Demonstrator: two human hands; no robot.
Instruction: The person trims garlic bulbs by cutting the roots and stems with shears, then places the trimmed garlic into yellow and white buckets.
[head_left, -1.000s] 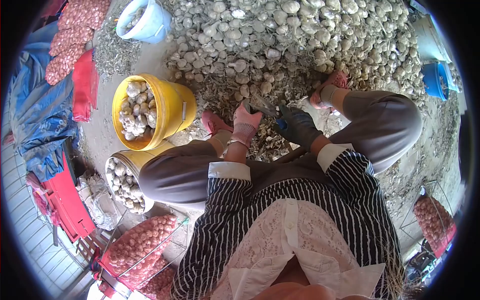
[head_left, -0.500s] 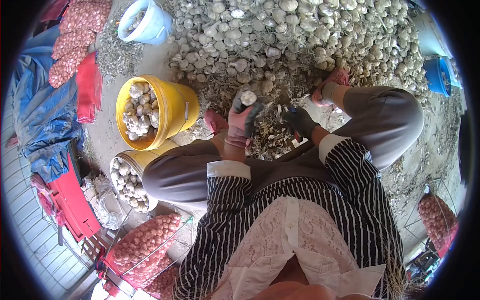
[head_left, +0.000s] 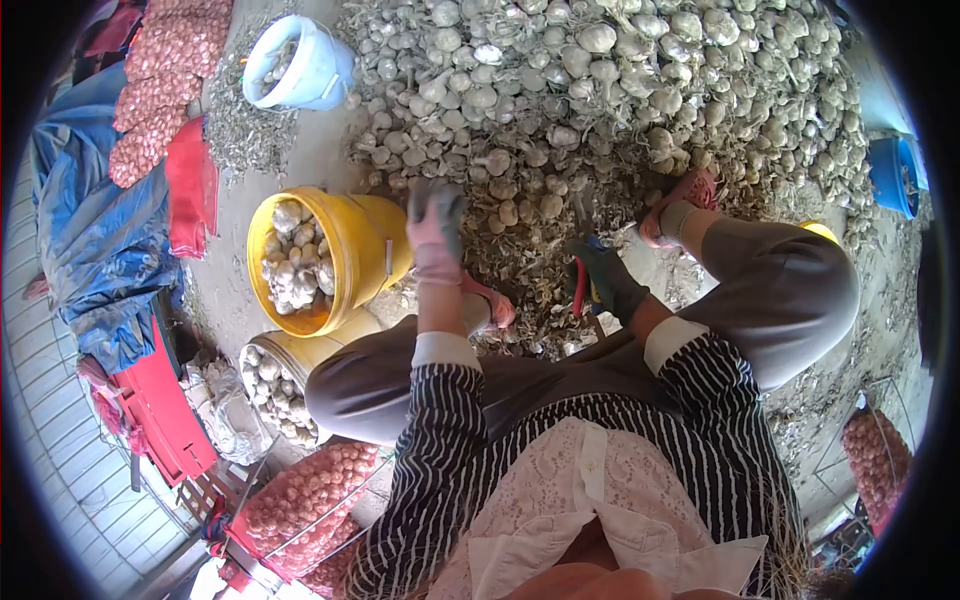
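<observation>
My left hand [head_left: 435, 222], in a pink glove with grey fingers, is stretched out beside the right rim of a yellow bucket [head_left: 352, 232] filled with trimmed garlic bulbs. It is blurred, so I cannot tell whether it holds anything. My right hand [head_left: 603, 277], in a dark glove, grips shears with red handles [head_left: 576, 287] low over a litter of cut stems between my knees. A large garlic pile [head_left: 620, 80] spreads across the ground just beyond both hands.
A second yellow bucket [head_left: 262, 352] of garlic stands by my left knee. A pale blue bucket [head_left: 305, 62] sits at the far left, a blue one [head_left: 890, 172] at the right. Red mesh sacks of garlic [head_left: 300, 495] lie at the lower left, others [head_left: 160, 80] at the upper left.
My left hand, which held up a garlic bulb, has swung left toward the yellow bucket. My right hand with the shears has dropped slightly. The view has shifted downward.
</observation>
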